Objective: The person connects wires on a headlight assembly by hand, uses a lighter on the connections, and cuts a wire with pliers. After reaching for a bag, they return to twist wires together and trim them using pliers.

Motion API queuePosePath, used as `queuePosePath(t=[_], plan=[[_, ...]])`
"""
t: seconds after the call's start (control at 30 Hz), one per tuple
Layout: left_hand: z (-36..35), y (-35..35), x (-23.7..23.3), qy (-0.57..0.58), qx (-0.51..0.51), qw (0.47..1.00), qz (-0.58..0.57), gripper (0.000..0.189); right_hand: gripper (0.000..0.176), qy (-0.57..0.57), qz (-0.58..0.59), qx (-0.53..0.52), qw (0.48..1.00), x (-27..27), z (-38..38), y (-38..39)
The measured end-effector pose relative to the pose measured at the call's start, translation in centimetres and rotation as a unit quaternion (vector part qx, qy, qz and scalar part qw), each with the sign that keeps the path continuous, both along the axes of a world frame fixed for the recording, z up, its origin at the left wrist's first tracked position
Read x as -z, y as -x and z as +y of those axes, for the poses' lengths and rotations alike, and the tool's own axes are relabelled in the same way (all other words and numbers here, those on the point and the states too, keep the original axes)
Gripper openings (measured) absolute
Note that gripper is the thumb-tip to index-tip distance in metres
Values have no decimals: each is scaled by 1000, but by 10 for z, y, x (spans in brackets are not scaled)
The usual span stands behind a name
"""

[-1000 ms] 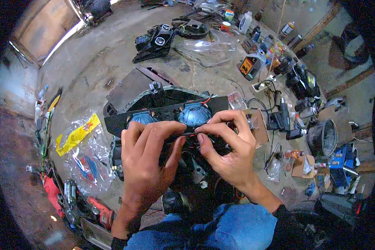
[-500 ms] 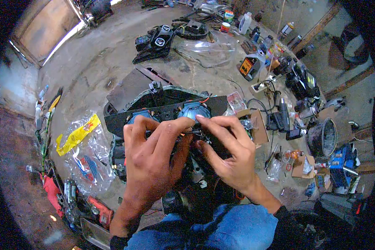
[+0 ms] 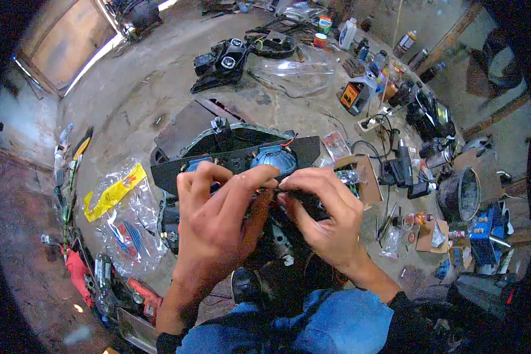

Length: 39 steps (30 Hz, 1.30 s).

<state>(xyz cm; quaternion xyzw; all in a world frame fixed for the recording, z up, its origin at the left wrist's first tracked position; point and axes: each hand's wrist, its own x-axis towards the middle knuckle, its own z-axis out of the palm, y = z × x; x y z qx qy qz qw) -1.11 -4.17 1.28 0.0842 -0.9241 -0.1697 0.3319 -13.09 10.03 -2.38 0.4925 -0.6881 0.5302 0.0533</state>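
My left hand (image 3: 218, 209) and my right hand (image 3: 327, 215) meet at the middle, fingertips pinched close together. What they hold between the fingertips is small, dark and mostly hidden. Just beyond them lies a dark headlight-like assembly with a flat black plate (image 3: 236, 162). A blue ribbed dome (image 3: 275, 159) sits on the plate near my right fingers, with a thin red wire at its top. A second blue part shows partly behind my left fingers. Dark parts below my hands are shadowed.
A clear plastic bag (image 3: 147, 248) with a yellow strip (image 3: 115, 194) lies left. Another black lamp unit (image 3: 221, 64) is on the floor ahead. Right are bottles, a heat gun (image 3: 402, 168), an open cardboard box (image 3: 369, 180) and a metal pot (image 3: 459, 193). A red tool (image 3: 144, 298) lies lower left.
My right index finger has drawn back from the blue dome and bent down to the left fingertips. The view has shifted slightly.
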Motion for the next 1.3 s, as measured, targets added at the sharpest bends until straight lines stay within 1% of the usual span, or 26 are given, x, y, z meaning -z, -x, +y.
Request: queuePosePath(t=[0.23, 0.33, 0.5, 0.63, 0.73, 0.83, 0.93, 0.97, 1.07, 1.1, 1.13, 1.2, 1.3], plan=[[2, -1, -4, -15, -8, 1000, -3, 26, 20, -2, 3, 18, 1000, -2, -3, -2], [0, 2, 3, -17, 13, 999, 38, 35, 20, -12, 9, 33, 999, -3, -2, -3], [4, 3, 7, -20, 7, 998, 51, 38, 23, -13, 2, 36, 999, -6, -1, -4], [3, 3, 6, -36, 10, 996, 82, 39, 25, -10, 26, 34, 999, -12, -5, -5], [1, 2, 5, -46, 17, 995, 92, 39, 24, -4, 50, 31, 998, -5, -8, -3], [-1, -2, 2, -55, 22, 996, 72, 36, 21, -4, 46, 37, 998, -7, -7, -5], [-2, -7, 9, -89, -4, 992, 90, 34, 19, -28, 62, 61, 996, -13, -6, -7], [-7, -12, 7, -71, -8, 992, 101, 32, 17, -32, 60, 69, 995, -14, -5, -6], [-2, -35, 13, -70, -70, 983, 154, 31, 17, -30, 3, 58, 998, -7, 0, -6], [-4, -43, 20, -38, -56, 989, 131, 32, 17, -28, -17, 51, 998, -4, 1, -7], [-2, -45, 25, -62, -40, 988, 139, 32, 17, -31, -21, 43, 998, -3, 2, -8], [3, -51, 32, -166, -24, 984, 66, 34, 18, -37, -25, 29, 999, -3, 3, -9], [17, -43, 43, -248, -46, 965, 73, 34, 19, -47, -27, 18, 998, -6, 4, -11]])
